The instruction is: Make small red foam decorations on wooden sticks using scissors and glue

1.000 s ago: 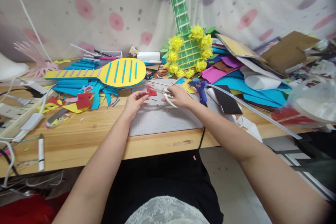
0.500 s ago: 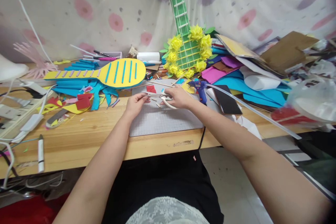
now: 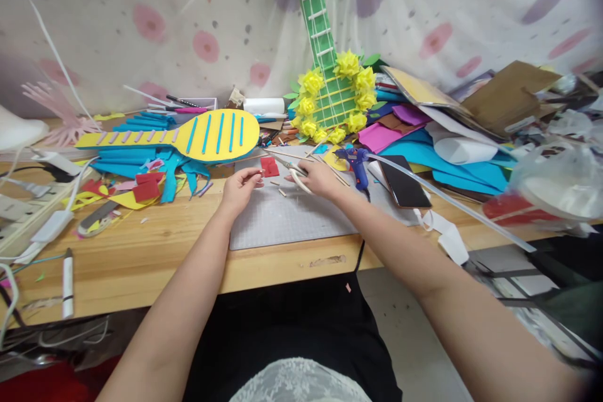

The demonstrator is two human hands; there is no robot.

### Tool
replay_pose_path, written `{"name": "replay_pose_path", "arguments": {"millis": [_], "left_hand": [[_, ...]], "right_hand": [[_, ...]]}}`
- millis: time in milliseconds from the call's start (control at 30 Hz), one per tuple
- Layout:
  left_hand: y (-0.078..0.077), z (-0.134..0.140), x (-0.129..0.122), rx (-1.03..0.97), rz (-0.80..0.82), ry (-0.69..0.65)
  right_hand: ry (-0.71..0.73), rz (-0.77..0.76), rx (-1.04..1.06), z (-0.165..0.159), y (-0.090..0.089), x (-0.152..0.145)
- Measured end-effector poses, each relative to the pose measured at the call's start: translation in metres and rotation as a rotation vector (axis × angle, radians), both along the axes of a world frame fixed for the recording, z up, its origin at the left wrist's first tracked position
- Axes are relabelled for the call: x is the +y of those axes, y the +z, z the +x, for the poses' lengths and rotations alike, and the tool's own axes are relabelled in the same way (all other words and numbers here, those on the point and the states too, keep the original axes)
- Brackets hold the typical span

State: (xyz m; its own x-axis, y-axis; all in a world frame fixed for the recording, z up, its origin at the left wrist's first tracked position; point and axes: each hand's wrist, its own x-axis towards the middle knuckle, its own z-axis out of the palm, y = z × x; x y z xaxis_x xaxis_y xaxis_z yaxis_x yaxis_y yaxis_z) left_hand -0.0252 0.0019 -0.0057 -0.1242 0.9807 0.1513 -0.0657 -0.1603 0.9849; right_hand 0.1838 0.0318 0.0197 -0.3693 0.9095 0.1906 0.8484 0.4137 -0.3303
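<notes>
My left hand (image 3: 239, 190) is closed in a pinch over the left part of the grey cutting mat (image 3: 301, 226). What sits between its fingertips is too small to make out. My right hand (image 3: 321, 178) grips a pair of scissors with white handles (image 3: 301, 183), their blades pointing up and to the left. Between the hands, a red paper piece (image 3: 270, 166) and a few short stick bits (image 3: 282, 193) lie on the mat. Behind my left hand rests a yellow paddle-shaped cutout (image 3: 217, 135) with blue and purple strips.
A blue glue gun (image 3: 357, 165) with a long clear glue stick lies right of my right hand, beside a black phone (image 3: 405, 182). Behind stands a green paper guitar (image 3: 325, 44) with yellow flowers. Paper scraps crowd the left; a white marker (image 3: 68, 282) lies near the front edge.
The scissors have come away from my left fingertips, and their blades now point further upward. My left hand stays pinched in nearly the same place. The view has shifted slightly.
</notes>
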Motion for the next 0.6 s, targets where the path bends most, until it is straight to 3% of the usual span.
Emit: {"name": "replay_pose_path", "arguments": {"millis": [133,267,367,600], "left_hand": [[-0.001,-0.011,0.006,0.025,0.064,0.228],[-0.004,-0.026,0.013,-0.007,0.05,0.47],[-0.009,-0.033,0.015,0.127,0.03,0.467],[-0.019,-0.031,0.013,0.726,0.066,0.364]], "right_hand": [[-0.292,0.043,0.038,0.001,-0.018,0.002],[-0.324,0.139,-0.054,0.009,-0.031,0.006],[-0.292,0.148,-0.093,0.011,-0.034,0.008],[-0.273,0.134,-0.06,0.01,-0.033,0.007]]}}
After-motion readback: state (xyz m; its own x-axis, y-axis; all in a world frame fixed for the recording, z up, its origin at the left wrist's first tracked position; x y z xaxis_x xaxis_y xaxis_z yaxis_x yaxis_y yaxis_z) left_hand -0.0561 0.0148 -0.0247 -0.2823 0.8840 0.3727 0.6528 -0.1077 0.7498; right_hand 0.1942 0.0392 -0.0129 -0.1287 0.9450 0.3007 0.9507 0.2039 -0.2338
